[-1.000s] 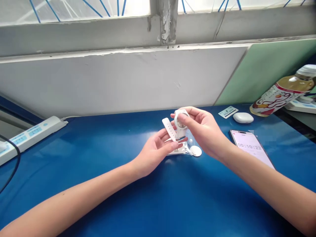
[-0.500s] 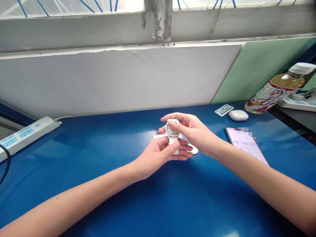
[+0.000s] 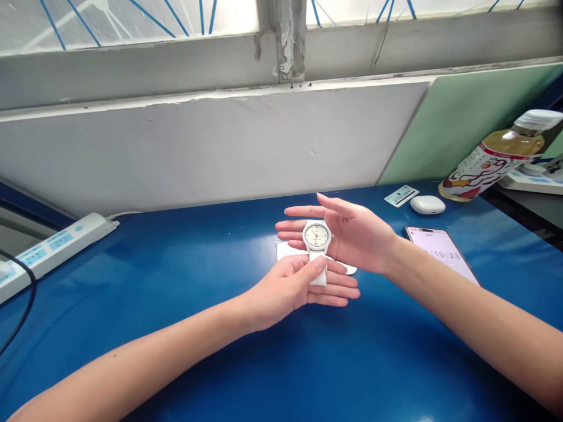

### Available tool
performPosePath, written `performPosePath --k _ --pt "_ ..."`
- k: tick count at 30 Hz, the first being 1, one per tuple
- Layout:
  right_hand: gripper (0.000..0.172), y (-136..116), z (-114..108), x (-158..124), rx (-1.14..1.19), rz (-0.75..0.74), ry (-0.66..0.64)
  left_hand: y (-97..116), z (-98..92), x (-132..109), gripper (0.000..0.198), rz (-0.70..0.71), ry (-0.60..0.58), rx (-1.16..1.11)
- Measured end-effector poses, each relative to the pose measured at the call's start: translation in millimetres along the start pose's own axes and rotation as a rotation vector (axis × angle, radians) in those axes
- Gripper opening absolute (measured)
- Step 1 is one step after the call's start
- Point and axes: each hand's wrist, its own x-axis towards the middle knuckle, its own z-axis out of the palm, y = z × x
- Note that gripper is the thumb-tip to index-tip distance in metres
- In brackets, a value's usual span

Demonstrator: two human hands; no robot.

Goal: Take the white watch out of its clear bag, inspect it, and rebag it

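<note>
A white wristwatch (image 3: 317,235) with a round dial faces up between my two hands. My left hand (image 3: 290,287) pinches its white strap between thumb and fingers, the other fingers stretched out beneath it. Behind the watch, my right hand (image 3: 352,231) is open, palm up, fingers spread toward the left and thumb raised. The watch head lies over or against its palm; whether it rests there I cannot tell. Under the hands, a flat white item (image 3: 288,249) on the blue table is mostly hidden.
On the right of the blue table (image 3: 197,363) lie a phone (image 3: 440,246) showing a timer, a white earbud case (image 3: 427,204) and a card (image 3: 402,196). A drink bottle (image 3: 492,155) stands behind them. A power strip (image 3: 61,246) with a dark cable sits at left.
My right hand has opened, its thumb lifting off the watch dial and its palm turning up. The left hand keeps hold of the strap, slightly lower and further right.
</note>
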Motion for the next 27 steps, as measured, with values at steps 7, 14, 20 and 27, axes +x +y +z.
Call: performPosePath --k 7,14,20,27 --pt "0.047 -1.1 1.7 -0.7 -0.098 -0.135 -0.062 -3.0 1.7 -0.8 0.043 0.052 0.251 0.100" --pt "0.035 -0.6 9.1 -9.6 -0.594 -0.412 0.111 16.5 -3.0 -2.1 0.039 0.264 0.429 0.338" --pt "0.043 -0.9 11.6 -44.3 -1.396 -0.789 0.211 24.3 -24.4 -8.7 0.028 0.650 0.575 1.112" --pt "0.045 39.7 -27.4 -53.3 -1.515 -0.948 0.145 -1.1 -33.8 -4.4 0.037 0.849 0.440 1.640"
